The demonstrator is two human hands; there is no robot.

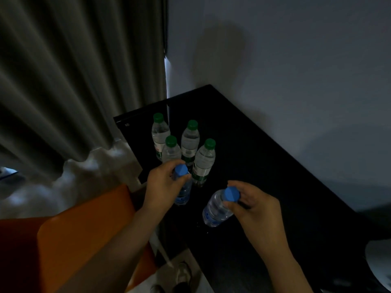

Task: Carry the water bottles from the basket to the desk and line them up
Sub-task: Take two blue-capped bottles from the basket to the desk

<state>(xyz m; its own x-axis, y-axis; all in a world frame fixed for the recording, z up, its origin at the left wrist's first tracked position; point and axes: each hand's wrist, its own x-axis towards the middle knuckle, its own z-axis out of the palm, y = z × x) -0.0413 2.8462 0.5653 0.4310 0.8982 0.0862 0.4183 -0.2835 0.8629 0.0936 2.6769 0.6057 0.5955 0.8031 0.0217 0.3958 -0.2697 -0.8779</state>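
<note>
left hand (163, 182): fingers and thumb curled round the cap and neck of the left blue-cap bottle (183, 193); the bottle hangs roughly upright below the fingers.
right hand (254, 206): fingers and thumb pinch the cap of the right blue-cap bottle (215, 210); its body tilts away from the fingers, base toward the left hand.
contact with desk (275, 166): cannot tell if either base is down yet.
green-cap bottles (204, 161): 4, upright on the desk just beyond the left fingertips, in a loose cluster, not a clean line.
basket: not in view.
handling: full clear PET, so moderate weight, thin walls that give under squeeze, smooth and likely slippery at the label. Not fragile, but tall and narrow, so tippy.
grip point: the ribbed cap and neck ring are stiff, fine for carrying. For placing, the mid-body gives better control of tilt.
risk: the tilted right bottle swings from a cap pinch; the nearest green-cap bottle sits close to the left fingers and is easy to knock.
other: orange chair (84, 229) beneath the left forearm.
</note>
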